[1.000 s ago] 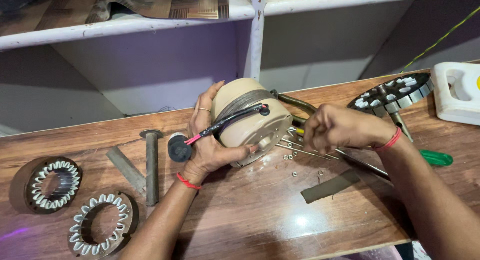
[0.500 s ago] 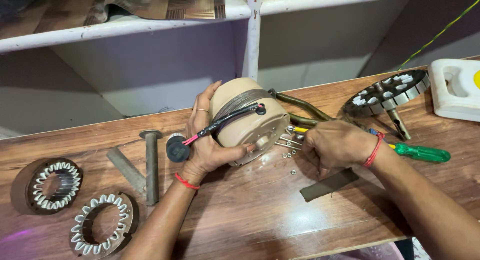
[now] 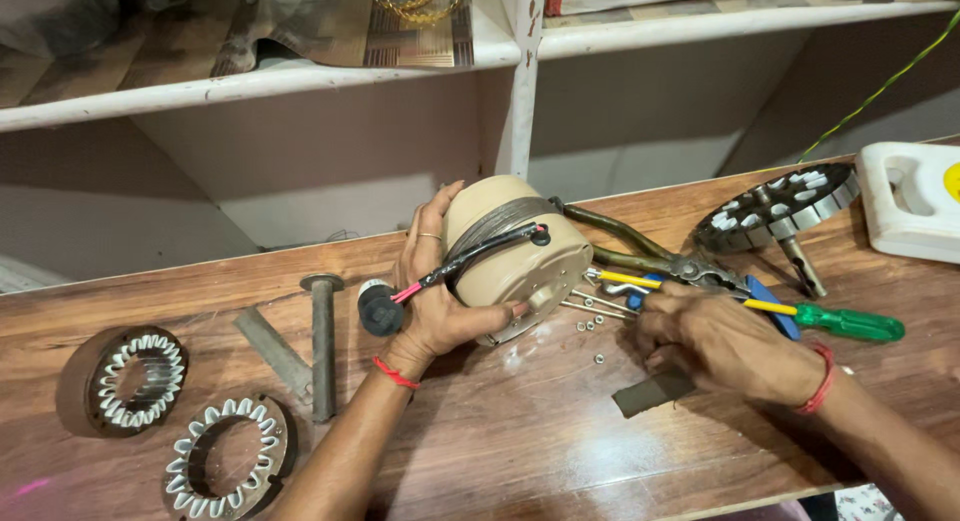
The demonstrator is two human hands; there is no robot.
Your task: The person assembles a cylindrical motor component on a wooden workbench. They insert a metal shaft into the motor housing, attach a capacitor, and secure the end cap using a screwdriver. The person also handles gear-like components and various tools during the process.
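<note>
Left hand (image 3: 435, 301) clasps the smooth beige round motor housing (image 3: 515, 251) — right hand (image 3: 725, 343) curled, its grip unclear.

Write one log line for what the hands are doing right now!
left hand: grips beige motor housing tilted on wooden table | right hand: rests by small nuts and green-handled screwdriver

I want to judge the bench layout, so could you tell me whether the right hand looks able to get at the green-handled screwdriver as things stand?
Probably yes. The right hand lies on the wooden bench right beside the green-handled screwdriver, whose handle lies bare, with nothing on top of it.
</note>
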